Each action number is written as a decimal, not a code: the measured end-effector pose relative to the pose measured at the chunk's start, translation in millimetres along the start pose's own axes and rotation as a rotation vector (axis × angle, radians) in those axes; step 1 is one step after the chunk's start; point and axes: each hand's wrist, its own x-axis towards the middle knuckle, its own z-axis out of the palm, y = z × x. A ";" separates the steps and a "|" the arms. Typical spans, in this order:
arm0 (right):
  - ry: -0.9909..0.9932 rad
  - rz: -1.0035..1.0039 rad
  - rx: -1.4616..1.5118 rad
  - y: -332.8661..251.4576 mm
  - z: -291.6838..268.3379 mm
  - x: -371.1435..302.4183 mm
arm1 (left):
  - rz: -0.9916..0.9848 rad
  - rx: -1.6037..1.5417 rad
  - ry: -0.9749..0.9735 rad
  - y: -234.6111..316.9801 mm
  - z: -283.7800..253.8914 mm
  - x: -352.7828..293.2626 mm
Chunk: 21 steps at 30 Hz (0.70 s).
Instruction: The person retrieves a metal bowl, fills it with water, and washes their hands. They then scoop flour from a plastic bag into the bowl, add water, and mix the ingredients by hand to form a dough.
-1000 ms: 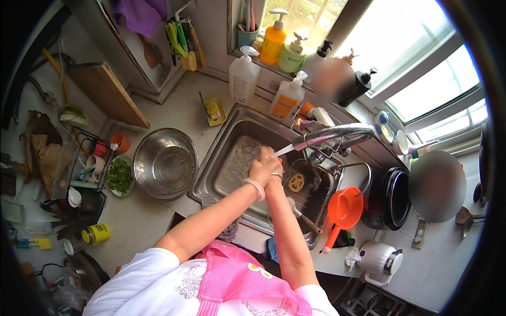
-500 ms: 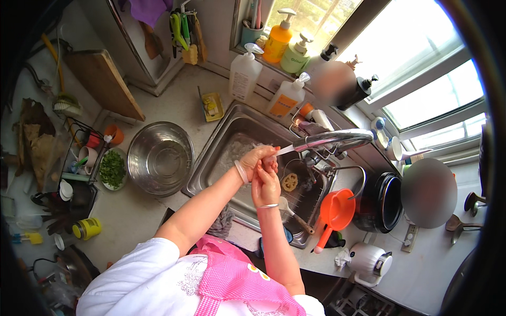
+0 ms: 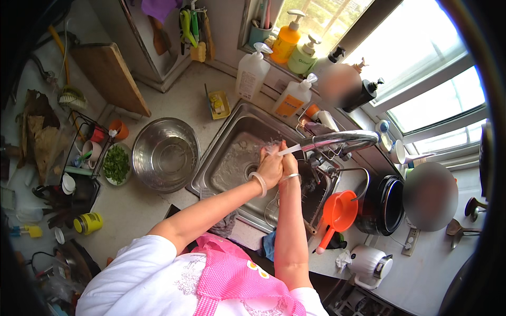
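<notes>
Both my hands are pressed together under a stream of running water (image 3: 290, 150) from the curved chrome faucet (image 3: 349, 138), over the steel sink (image 3: 213, 141). My left hand (image 3: 271, 169), with a pale bangle (image 3: 260, 184) at its wrist, lies against my right hand (image 3: 289, 163), which has a silver bangle (image 3: 290, 177). Water splashes off the fingers and blurs them; their tips are partly hidden. I cannot make out anything held between the hands. A wire rack stands in the sink's right part, partly behind my right forearm.
Left of the sink are a steel bowl (image 3: 165, 155) and a plate of chopped greens (image 3: 116, 165). Pump bottles (image 3: 252, 76) line the back edge. To the right stand an orange ladle-shaped scoop (image 3: 339, 211), a black pot (image 3: 380, 205) and a white kettle (image 3: 370, 262).
My hands have shifted slightly right and turned, with the left hand now lower and water splashing off the fingers. A lotus root slice and a spatula's head are now hidden from sight.
</notes>
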 end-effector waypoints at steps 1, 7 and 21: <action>-0.019 -0.021 0.082 8.4 -4.9 0.7 | 0.083 -0.002 0.060 -1.6 1.9 3.3; -0.049 -0.320 0.289 34.9 9.4 -1.5 | -0.706 -1.289 -0.015 -6.2 5.4 16.3; 0.357 -1.071 -0.639 38.4 -38.8 45.3 | -0.649 -1.235 -0.188 30.6 -13.1 29.1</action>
